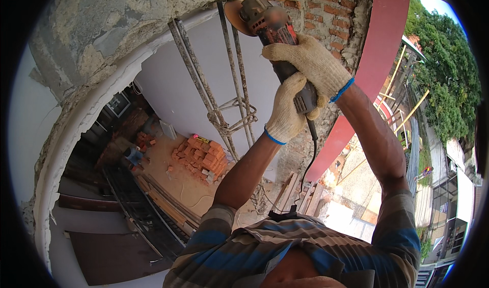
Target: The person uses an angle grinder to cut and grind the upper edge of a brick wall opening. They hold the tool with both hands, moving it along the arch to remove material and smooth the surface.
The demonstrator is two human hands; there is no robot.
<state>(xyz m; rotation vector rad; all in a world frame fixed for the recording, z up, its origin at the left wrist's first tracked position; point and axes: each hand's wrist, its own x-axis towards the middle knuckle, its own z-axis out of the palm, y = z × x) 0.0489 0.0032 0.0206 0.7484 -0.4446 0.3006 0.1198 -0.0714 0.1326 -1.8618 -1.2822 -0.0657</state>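
Observation:
Both my hands, in cream knit gloves with blue cuffs, grip an angle grinder [279, 35] with a dark, worn body and some red on it. My right hand [317, 66] wraps the body near the head. Lower down, my left hand [287, 110] closes round the rear of the handle. At the far end the brown disc [237, 19] is beside the top of a rusty steel bar [225, 38], close under the broken concrete edge; whether they touch, I cannot tell. A black cord [311, 158] hangs from the grinder's tail.
Several reinforcing bars tied with stirrups [239, 115] slant down from the rough concrete [109, 33]. Exposed brickwork [333, 15] and a red-painted wall edge [379, 53] stand to the right. Far below lie a brick pile [201, 158] and long planks [165, 201]. Trees [443, 74] show outside.

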